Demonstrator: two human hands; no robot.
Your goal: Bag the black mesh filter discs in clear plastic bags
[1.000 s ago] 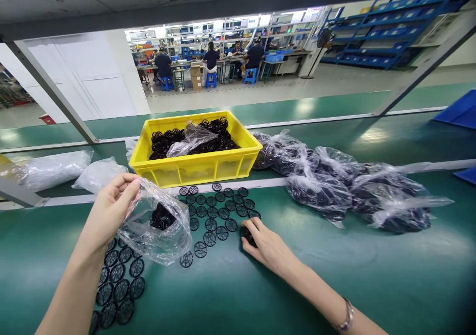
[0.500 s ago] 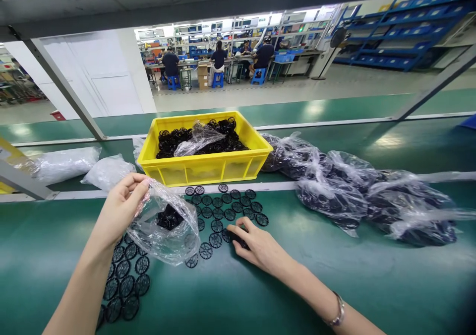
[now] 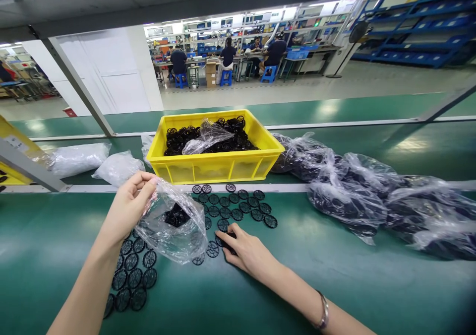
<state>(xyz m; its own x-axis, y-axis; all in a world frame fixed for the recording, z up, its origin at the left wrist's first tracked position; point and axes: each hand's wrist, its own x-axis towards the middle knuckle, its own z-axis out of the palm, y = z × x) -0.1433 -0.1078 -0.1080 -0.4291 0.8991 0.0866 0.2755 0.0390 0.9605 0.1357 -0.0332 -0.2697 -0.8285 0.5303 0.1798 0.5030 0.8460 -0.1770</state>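
Black discs (image 3: 229, 246) sit gripped between thumb and fingers of the right hand (image 3: 251, 253), beside loose discs (image 3: 244, 207) on the bench (image 3: 316, 295); the left hand (image 3: 130, 203) pinches a clear bag (image 3: 169, 241) by its rim.

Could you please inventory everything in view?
bench: one, green, foreground
bin: one, yellow, on bench
plastic: one, clear, in bin
open bag: one, clear, foreground
discs: many, black, on bench, in bin
tied bags: several, clear, right of bin
packs: several, white, left of bin
stools: three, blue, background
people: several, dark tops, background
fan: one, dark, background
shelves: several, blue, background right
left hand: one, bare, holding open bag
right hand: one, bare, holding discs
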